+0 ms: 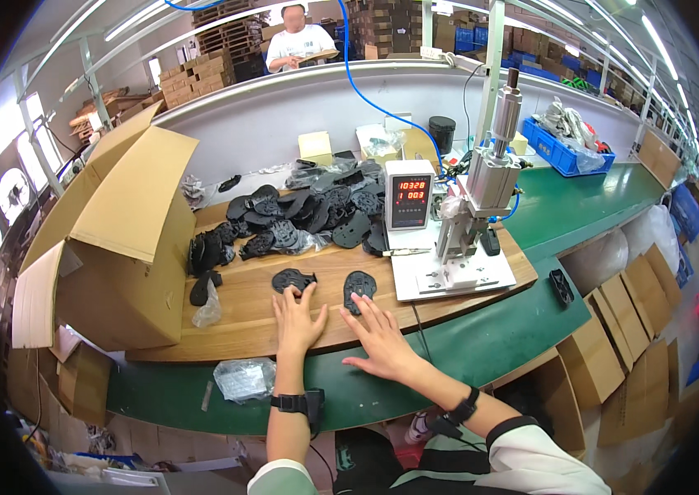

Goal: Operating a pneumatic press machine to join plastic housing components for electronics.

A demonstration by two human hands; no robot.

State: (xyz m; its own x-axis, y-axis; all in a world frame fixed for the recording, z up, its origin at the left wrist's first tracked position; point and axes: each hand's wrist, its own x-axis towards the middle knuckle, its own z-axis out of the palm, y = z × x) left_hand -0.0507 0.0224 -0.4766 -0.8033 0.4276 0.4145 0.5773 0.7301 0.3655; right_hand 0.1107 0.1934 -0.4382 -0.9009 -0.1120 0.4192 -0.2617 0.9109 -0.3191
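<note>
Two flat, rounded black plastic parts lie on the wooden board [226, 332] before me. My left hand [298, 323] reaches to the left black plastic part [290, 279], with fingers spread and the fingertips touching its near edge. Beside it, my right hand [382, 332] is open, its fingertips resting on the near side of the right black plastic part [359, 285]. Neither hand closes around a part. Behind them is a heap of similar black parts [316, 206], some in clear plastic bags.
An open cardboard box [131, 280] stands at the left. To the right are a display unit [409, 198] with red digits and a metal press [490, 190] on a white base. A clear bag [244, 379] lies near the green bench edge. A person [298, 41] is beyond the partition.
</note>
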